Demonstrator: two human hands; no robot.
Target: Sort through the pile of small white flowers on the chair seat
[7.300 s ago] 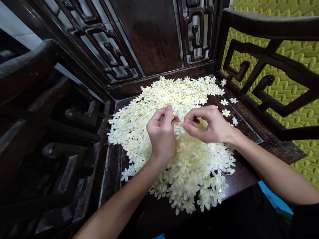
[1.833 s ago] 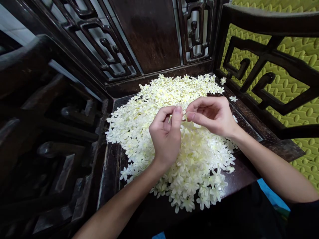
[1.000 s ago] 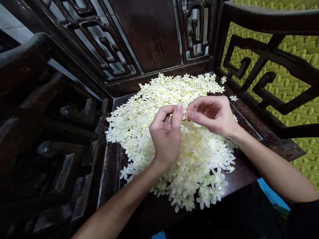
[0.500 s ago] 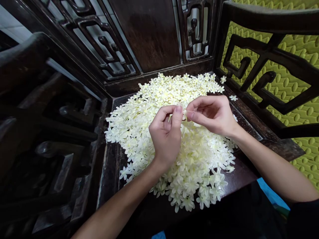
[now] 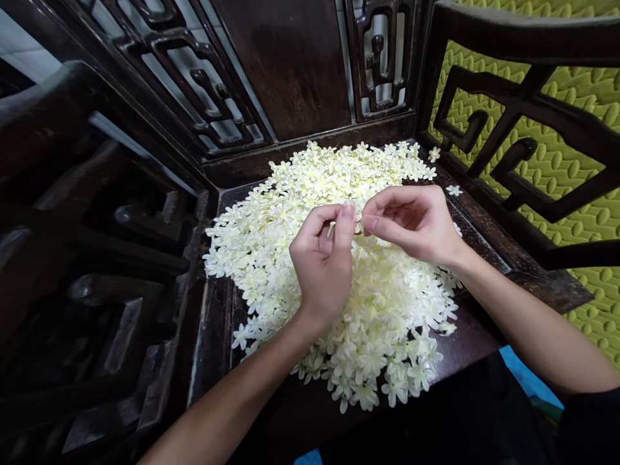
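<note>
My left hand [image 5: 329, 252] is closed in a pinch, thumb up, over the heap of flowers. Between its fingertips and those of my right hand sits a small white flower [image 5: 358, 223], mostly covered by the fingers. My right hand [image 5: 411, 223] pinches at the right side of that flower with thumb and forefinger. Below and around both hands spreads a large heap of loose white artificial-looking flowers [image 5: 266, 258] with pale yellow centres. The heap lies on the dark wooden seat [image 5: 467, 342] of a chair.
A carved wooden backrest [image 5: 290, 64] rises behind the heap. Openwork armrests stand at left [image 5: 121, 226] and right [image 5: 527, 97]. Past the right one is yellow-green textured padding [image 5: 571, 155]. A few single flowers [image 5: 454, 190] lie near the right armrest.
Since the oldest frame, my hands have come together at the fingertips and my right hand has risen slightly. Over the last second they have stayed almost still.
</note>
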